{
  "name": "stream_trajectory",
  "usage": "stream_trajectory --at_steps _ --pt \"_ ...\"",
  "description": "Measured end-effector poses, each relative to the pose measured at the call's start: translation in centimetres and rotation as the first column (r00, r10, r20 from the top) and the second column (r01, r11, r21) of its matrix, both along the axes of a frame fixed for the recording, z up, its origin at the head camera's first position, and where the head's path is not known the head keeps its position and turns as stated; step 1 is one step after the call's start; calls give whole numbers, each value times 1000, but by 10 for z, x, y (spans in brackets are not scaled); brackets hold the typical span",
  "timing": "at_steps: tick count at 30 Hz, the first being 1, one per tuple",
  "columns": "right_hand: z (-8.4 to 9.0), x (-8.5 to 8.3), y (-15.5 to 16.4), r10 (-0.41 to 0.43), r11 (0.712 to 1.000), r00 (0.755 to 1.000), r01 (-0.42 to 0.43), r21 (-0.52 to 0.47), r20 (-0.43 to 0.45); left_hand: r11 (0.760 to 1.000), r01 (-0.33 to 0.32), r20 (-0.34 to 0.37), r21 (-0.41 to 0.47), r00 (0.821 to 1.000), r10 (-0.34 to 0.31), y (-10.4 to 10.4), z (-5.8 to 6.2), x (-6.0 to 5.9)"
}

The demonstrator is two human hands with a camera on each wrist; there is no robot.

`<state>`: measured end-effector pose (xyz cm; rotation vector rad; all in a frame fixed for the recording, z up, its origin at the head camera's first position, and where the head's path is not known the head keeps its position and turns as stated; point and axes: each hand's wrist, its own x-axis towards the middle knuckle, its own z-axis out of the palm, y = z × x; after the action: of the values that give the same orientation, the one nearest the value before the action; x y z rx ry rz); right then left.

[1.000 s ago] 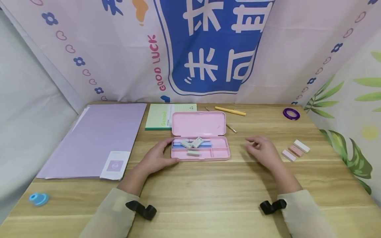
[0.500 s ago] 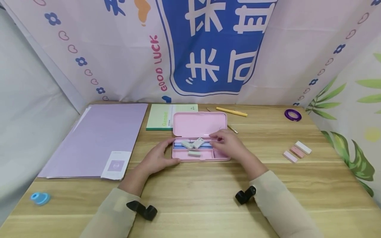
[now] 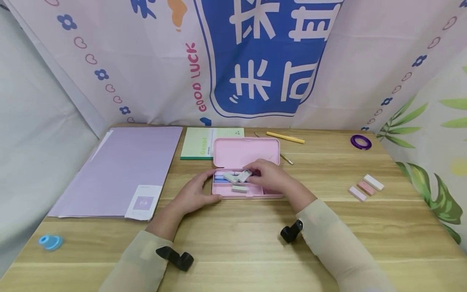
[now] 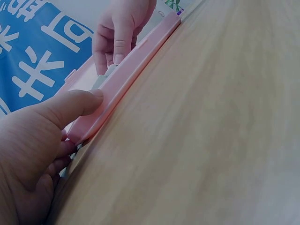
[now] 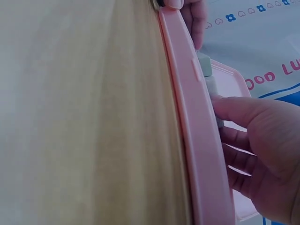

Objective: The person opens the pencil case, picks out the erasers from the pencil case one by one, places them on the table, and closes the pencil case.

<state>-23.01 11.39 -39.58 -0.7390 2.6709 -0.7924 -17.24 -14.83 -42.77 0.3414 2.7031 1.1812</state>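
A pink pencil case [image 3: 246, 151] stands with its lid up on the table. Inside are blue and lilac pens [image 3: 220, 177], two grey-white erasers lying over them, and a pale green-grey eraser [image 3: 239, 189] in the front compartment. My left hand [image 3: 193, 194] holds the case's left end, the thumb on its front wall [image 4: 117, 86] and the fingers round the side. My right hand [image 3: 269, 176] reaches into the case from the right, pinching the right-hand grey-white eraser [image 3: 244, 175] between thumb and fingers. The other grey-white eraser [image 3: 230, 178] touches or nearly touches it.
Three erasers [image 3: 366, 187] lie at the right. Behind the case are a green notebook [image 3: 197, 142], a yellow pen [image 3: 285, 137] and a thin gold-tipped stick [image 3: 287, 159]. A purple tape roll [image 3: 361, 142], a lilac folder [image 3: 120, 170] and a blue cap-like piece [image 3: 50, 242] lie around.
My right hand has moved left from the open table into the case and now pinches an eraser there. My left hand has kept its hold on the case.
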Motion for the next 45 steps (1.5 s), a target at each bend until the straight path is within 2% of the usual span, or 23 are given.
stream_trajectory --at_steps 4,7,16,22,26,30,36,40,45 --pt "3 -2 0 34 998 999 -34 45 13 1000 7 -5 14 1000 -7 1 0 0" --pt "5 -3 0 23 998 998 -26 64 52 1000 8 -4 18 1000 -8 2 0 1" --pt "6 -4 4 -64 997 992 60 46 107 1000 10 -2 20 1000 -10 4 1 1" --pt "3 2 22 -131 991 991 132 -19 32 1000 11 -5 19 1000 -11 4 1 0" --pt "2 12 40 -187 978 982 185 -93 -6 1000 6 -1 11 1000 -6 3 1 0" --pt "-1 22 61 -229 968 971 220 -124 -65 1000 -3 8 8 1000 3 1 1 0" --pt "-5 41 99 -345 931 933 327 -160 -103 1000 -2 18 -4 1000 2 1 1 -1" --pt "-8 56 127 -442 892 890 424 -156 -111 1000 -12 33 -9 999 12 1 3 -1" --pt "-11 75 162 -521 852 838 500 -153 -161 1000 -3 30 -6 1000 3 1 3 -1"
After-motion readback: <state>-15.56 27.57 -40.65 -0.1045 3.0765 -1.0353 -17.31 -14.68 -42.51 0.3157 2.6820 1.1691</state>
